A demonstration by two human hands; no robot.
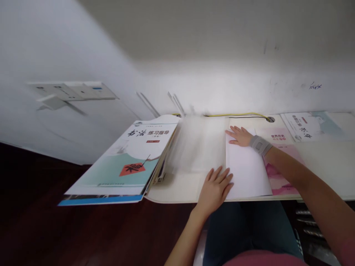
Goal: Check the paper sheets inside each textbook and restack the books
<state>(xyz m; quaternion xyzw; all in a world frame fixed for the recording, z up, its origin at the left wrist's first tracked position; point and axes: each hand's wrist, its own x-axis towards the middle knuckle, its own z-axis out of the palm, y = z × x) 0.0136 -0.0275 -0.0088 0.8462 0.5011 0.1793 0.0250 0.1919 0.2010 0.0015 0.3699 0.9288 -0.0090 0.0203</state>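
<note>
A plain white sheet or page [245,171] lies over the left part of a pink book [281,186] on the white desk. Flat across the sheet's upper left area rests my right hand [240,136], fingers spread, with a grey band on the wrist. My left hand [215,189] is at the sheet's lower left edge, fingers stretched out and pointing up and right; neither hand grips anything. Left of the sheet, a pale, see-through sheet [198,144] is smeared by motion. My right forearm hides part of the pink book.
A stack of books [119,159] overhangs the desk's left end. Another book [305,125] lies at the back right. A yellow cable [241,114] runs along the wall to a desk hole [270,119]. A socket panel [74,91] with a plug is on the left wall.
</note>
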